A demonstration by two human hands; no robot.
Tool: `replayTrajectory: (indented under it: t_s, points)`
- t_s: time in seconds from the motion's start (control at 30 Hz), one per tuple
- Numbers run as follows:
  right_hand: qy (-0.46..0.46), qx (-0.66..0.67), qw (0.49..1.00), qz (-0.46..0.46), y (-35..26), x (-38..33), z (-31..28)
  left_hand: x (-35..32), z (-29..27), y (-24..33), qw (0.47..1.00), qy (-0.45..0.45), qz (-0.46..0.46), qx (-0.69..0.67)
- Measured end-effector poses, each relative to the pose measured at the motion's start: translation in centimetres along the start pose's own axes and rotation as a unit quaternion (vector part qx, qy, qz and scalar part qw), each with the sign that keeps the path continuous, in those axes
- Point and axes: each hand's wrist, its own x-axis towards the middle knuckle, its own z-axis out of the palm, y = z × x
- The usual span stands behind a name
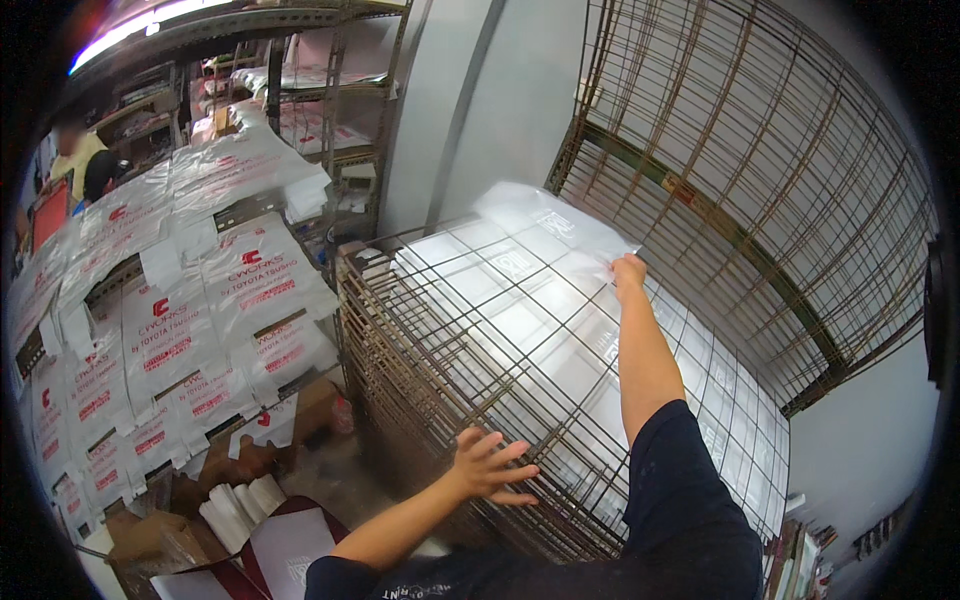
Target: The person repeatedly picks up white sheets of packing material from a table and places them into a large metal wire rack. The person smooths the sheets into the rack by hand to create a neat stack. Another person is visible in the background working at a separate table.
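Your left hand (487, 466) has its fingers splayed wide, palm braced on the near edge of the wire rack stack (440, 400) at about 6 o'clock. Your right hand (628, 270) is way out at 1 o'clock, fingers curled and pinching the far corner of the clear plastic sheet (545, 225), which lies up at 12 on the top rack (520, 300). Looks to me like the top rack is already mostly covered in white sheets, with that far corner not flat yet. Bagged stacks (170, 330) sit off at 9.
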Motion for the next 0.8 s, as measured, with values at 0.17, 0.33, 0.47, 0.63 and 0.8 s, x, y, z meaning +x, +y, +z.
replayTrajectory:
  t_s: [0.17, 0.33, 0.47, 0.63, 0.8]
  points:
    - [0.047, -0.135, 0.988, -0.063, 1.6, 0.4, -1.1, -0.1, 0.3, 0.2, 1.0, 0.008, 0.0, -0.005]
    - [0.009, -0.337, 0.939, -0.069, -1.6, -3.2, -0.3, -0.4, -0.1, -0.4, 1.0, 0.006, 0.004, 0.008]
    - [0.018, -0.381, 0.922, -0.06, -1.4, -3.0, -1.9, -0.6, 0.3, 0.0, 1.0, 0.005, 0.002, -0.007]
    - [-0.001, -0.435, 0.9, 0.03, -3.0, -4.1, -1.3, -1.0, 0.2, -0.2, 1.0, 0.001, 0.003, -0.006]
    - [-0.006, -0.446, 0.895, 0.022, -2.7, -4.1, -2.0, -0.9, 0.3, 0.0, 1.0, 0.0, 0.006, -0.011]
